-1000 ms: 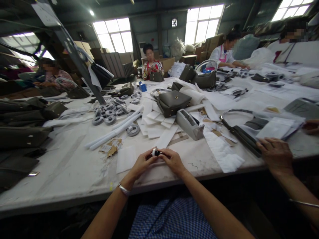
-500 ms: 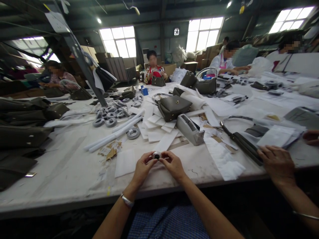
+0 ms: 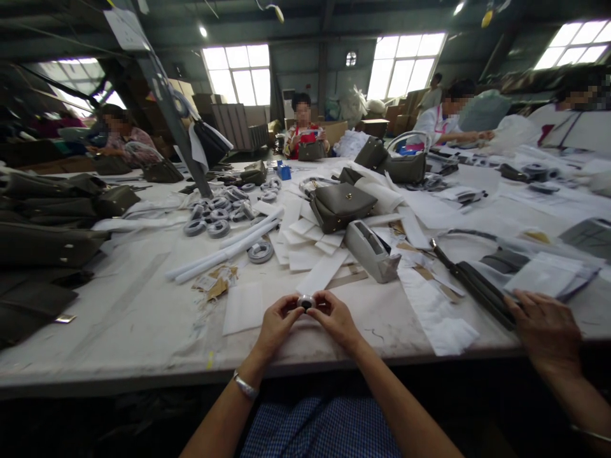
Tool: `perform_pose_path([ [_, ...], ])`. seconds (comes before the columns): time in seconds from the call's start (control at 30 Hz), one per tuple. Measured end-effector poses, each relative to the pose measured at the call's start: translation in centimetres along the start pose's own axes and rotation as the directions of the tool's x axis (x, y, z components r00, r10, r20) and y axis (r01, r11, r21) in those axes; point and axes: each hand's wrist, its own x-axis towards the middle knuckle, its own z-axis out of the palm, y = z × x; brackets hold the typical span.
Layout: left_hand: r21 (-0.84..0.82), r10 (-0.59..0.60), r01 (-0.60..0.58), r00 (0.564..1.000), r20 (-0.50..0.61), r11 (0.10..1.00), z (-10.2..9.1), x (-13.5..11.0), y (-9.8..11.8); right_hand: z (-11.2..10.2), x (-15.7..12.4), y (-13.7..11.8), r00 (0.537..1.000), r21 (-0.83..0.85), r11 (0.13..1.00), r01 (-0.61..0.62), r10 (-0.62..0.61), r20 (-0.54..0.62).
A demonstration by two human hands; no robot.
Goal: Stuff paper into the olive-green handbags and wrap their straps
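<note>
the left hand point(image 3: 278, 321) and the right hand point(image 3: 337, 318) grasp a small round roll point(image 3: 306, 303) between them, thumbs and fingertips pinching its two sides. the roll, pale at the rim with a dark middle, is held up over the near edge of the white table point(image 3: 119, 305); any print on it is too small to read.

just left of the left hand lies a white foam sheet point(image 3: 243, 308), and beyond it some brown paper scraps point(image 3: 217, 286), too blurred to make out any lettering. farther off are two white tubes point(image 3: 224, 251), a lone grey ring point(image 3: 260, 252) and a heap of more grey rings point(image 3: 218, 228).

beyond the right hand stands a grey tape holder point(image 3: 370, 254), with a dark bag point(image 3: 344, 207) just behind it, its gold clasp bearing no mark that can be read at this size. on the far left, a paper notice point(image 3: 125, 28) is fixed to a slanting post point(image 3: 165, 95), its writing too faint to read.

at the near right, a co-worker's hand point(image 3: 547, 327) rests beside white packets point(image 3: 547, 272). past them, a grey case point(image 3: 589, 238) carries dark lines that cannot be made out.
</note>
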Motion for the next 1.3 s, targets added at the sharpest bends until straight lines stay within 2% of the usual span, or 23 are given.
perform_pose_path([
  [0.53, 0.122, 0.092, -0.08, 0.991, -0.097, 0.989, 1.3, -1.0, 0.4, 0.5, -0.4, -0.6, 0.995, -0.166, 0.983, 0.078, -0.088, -0.053],
  [0.73, 0.14, 0.091, -0.076, 0.991, -0.098, 0.987, 1.4, -0.9, 0.1, 0.3, -0.3, -0.7, 0.994, -0.194, 0.976, 0.096, -0.105, -0.037],
  [0.93, 0.135, 0.066, -0.054, 0.994, -0.084, 0.989, 1.1, -0.6, 0.5, 0.8, -0.5, -0.4, 0.992, -0.196, 0.978, 0.069, -0.087, -0.086],
  [1.03, 0.123, 0.055, -0.044, 0.995, -0.088, 0.991, 0.9, -0.5, 0.8, 0.6, -0.7, -1.4, 0.992, -0.206, 0.973, 0.108, -0.118, -0.037],
  [1.1, 0.116, 0.045, -0.034, 0.995, -0.088, 0.993, 0.7, -0.5, 0.8, -1.0, -0.1, -2.9, 0.977, -0.286, 0.938, 0.194, -0.21, -0.024],
  [1.17, 0.112, 0.032, -0.022, 0.996, -0.088, 0.993, 0.6, -0.4, 0.6, -4.1, 1.2, -4.6, 0.939, -0.463, 0.848, 0.258, -0.333, -0.087],
  [1.2, 0.11, 0.026, -0.016, 0.996, -0.089, 0.994, 0.5, -0.4, 0.5, -6.1, 2.0, -5.3, 0.912, -0.567, 0.785, 0.248, -0.387, -0.137],
  [1.27, 0.108, 0.017, -0.007, 0.996, -0.093, 0.994, 0.4, -0.4, 0.4, -10.6, 3.6, -6.1, 0.869, -0.734, 0.669, 0.115, -0.425, -0.251],
  [1.3, 0.106, 0.015, -0.005, 0.995, -0.094, 0.994, 0.4, -0.4, 0.3, -12.8, 4.3, -6.1, 0.87, -0.786, 0.618, 0.008, -0.392, -0.3],
])
